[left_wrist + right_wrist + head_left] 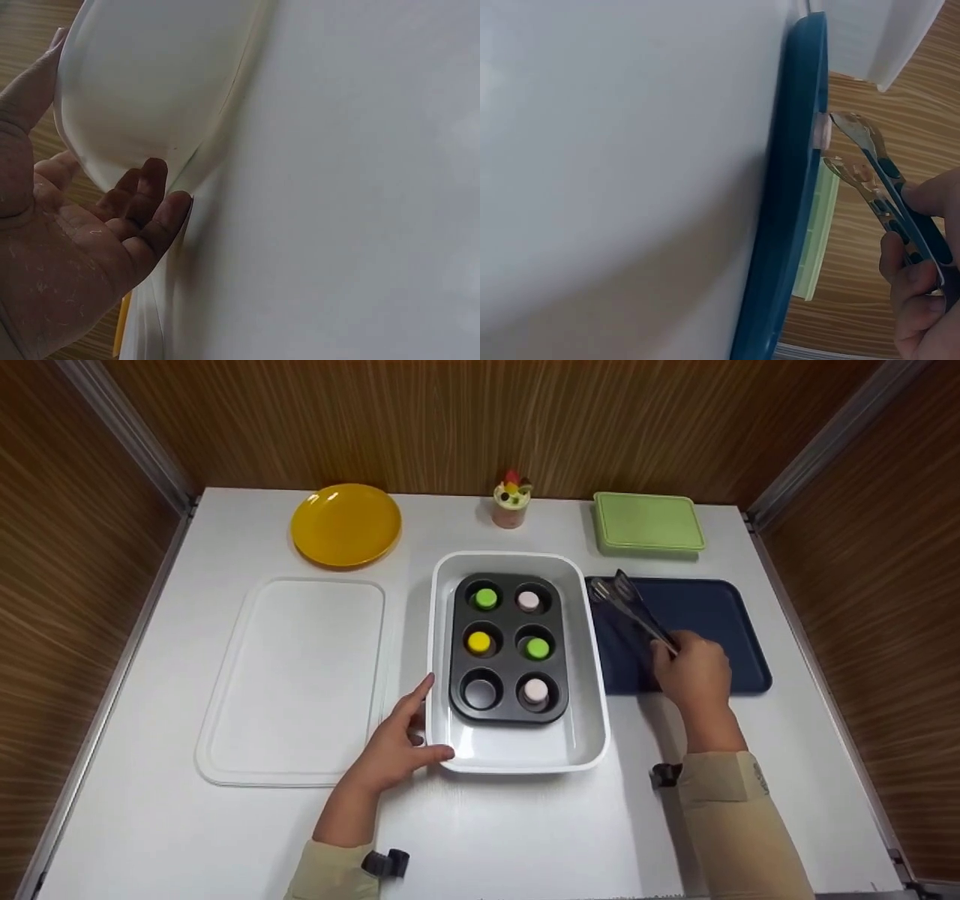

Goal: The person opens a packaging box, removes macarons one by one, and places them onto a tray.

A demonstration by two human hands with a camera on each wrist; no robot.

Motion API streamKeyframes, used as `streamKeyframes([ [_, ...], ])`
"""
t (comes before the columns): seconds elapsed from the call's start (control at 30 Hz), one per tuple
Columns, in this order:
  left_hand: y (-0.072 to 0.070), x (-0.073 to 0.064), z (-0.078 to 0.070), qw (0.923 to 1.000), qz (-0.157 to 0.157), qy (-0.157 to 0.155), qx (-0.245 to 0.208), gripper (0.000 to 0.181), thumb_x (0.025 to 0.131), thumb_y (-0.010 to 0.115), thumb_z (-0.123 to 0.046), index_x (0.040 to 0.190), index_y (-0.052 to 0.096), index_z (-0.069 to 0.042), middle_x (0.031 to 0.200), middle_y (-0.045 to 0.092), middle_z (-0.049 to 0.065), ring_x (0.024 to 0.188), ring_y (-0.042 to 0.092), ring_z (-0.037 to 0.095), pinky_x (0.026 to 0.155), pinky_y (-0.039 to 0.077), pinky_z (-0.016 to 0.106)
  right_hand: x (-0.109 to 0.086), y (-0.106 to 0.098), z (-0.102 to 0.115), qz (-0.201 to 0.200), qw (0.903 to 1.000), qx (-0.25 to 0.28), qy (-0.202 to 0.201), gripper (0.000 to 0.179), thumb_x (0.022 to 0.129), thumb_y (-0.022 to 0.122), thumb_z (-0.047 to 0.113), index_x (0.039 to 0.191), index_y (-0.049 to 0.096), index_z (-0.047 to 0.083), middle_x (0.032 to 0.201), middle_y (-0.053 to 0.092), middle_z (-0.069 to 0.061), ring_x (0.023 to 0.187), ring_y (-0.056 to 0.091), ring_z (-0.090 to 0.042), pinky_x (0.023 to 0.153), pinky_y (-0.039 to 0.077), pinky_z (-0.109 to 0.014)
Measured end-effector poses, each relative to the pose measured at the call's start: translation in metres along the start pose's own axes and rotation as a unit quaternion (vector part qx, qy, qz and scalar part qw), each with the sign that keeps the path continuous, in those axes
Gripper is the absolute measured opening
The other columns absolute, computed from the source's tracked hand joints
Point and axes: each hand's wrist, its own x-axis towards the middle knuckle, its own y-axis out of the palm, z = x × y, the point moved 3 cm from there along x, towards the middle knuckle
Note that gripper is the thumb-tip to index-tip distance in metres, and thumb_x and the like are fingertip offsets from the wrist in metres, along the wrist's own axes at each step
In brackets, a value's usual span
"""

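A white tub (517, 750) holds a dark muffin tin (508, 656). Small round pieces sit in most of its cups: green ones (486, 598), pale pink ones (529, 601) and a yellow one (478, 643); the front left cup is bare. My left hand (394, 746) holds the tub's near left corner, thumb at the front rim and index finger along the left wall. My right hand (691, 669) grips metal tongs (634, 611) over the dark blue tray (712, 637). In the right wrist view, their spread tips are beside a pale pink piece (822, 132) at the tray.
Left of the tub lies a white lid (300, 682). Along the back stand a yellow plate (346, 525), a dessert cup with fruit topping (510, 506) and a green lidded box (649, 523). Wood-grain panels (450, 420) enclose the white table (525, 840) on three sides.
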Motion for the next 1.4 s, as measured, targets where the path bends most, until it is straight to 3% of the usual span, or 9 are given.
streamKeyframes([
  [0.23, -0.001, -0.001, 0.001, 1.0000, 0.002, 0.004, 0.003, 0.110, 0.081, 0.093, -0.009, 0.169, 0.028, -0.013, 0.148, 0.050, 0.016, 0.109, 0.059, 0.030, 0.088, 0.051, 0.035, -0.005, -0.011, 0.007, -0.034, 0.9993, 0.015, 0.002, 0.033, 0.103, 0.069, 0.019, 0.117, 0.073, -0.010, 0.099, 0.073, -0.032, 0.085, 0.069, -0.049, 0.074, 0.052, -0.062],
  [0.43, -0.001, 0.000, 0.001, 1.0000, 0.004, 0.006, -0.004, 0.109, 0.081, 0.093, -0.007, 0.169, 0.028, -0.013, 0.147, 0.051, 0.017, 0.110, 0.058, 0.031, 0.088, 0.051, 0.034, -0.012, -0.017, 0.019, -0.088, 0.9951, 0.035, -0.030, 0.029, 0.100, 0.073, 0.016, 0.113, 0.074, -0.010, 0.097, 0.073, -0.031, 0.081, 0.070, -0.049, 0.073, 0.052, -0.061],
  [0.7, -0.001, -0.001, 0.001, 0.9999, 0.003, -0.005, -0.010, 0.110, 0.081, 0.093, -0.008, 0.169, 0.028, -0.015, 0.152, 0.049, 0.016, 0.113, 0.059, 0.032, 0.089, 0.051, 0.037, -0.019, -0.022, 0.041, -0.116, 0.9896, 0.056, -0.064, 0.028, 0.096, 0.076, 0.014, 0.111, 0.075, -0.010, 0.095, 0.074, -0.030, 0.081, 0.070, -0.048, 0.073, 0.053, -0.061],
  [1.1, -0.001, 0.000, 0.001, 0.9999, 0.004, 0.006, -0.007, 0.110, 0.081, 0.093, -0.009, 0.169, 0.028, -0.013, 0.151, 0.049, 0.018, 0.113, 0.060, 0.033, 0.088, 0.052, 0.035, -0.033, -0.019, 0.080, -0.116, 0.9778, 0.062, -0.163, 0.025, 0.091, 0.082, 0.010, 0.108, 0.076, -0.007, 0.090, 0.076, -0.024, 0.071, 0.070, -0.041, 0.067, 0.055, -0.056],
  [1.4, 0.000, 0.000, 0.000, 0.9999, 0.002, 0.008, -0.005, 0.109, 0.081, 0.093, -0.010, 0.169, 0.028, -0.013, 0.148, 0.051, 0.018, 0.113, 0.060, 0.033, 0.088, 0.053, 0.035, -0.042, -0.018, 0.099, -0.114, 0.9704, 0.072, -0.201, 0.022, 0.087, 0.084, 0.007, 0.104, 0.077, -0.006, 0.088, 0.076, -0.020, 0.070, 0.071, -0.039, 0.065, 0.055, -0.056],
])
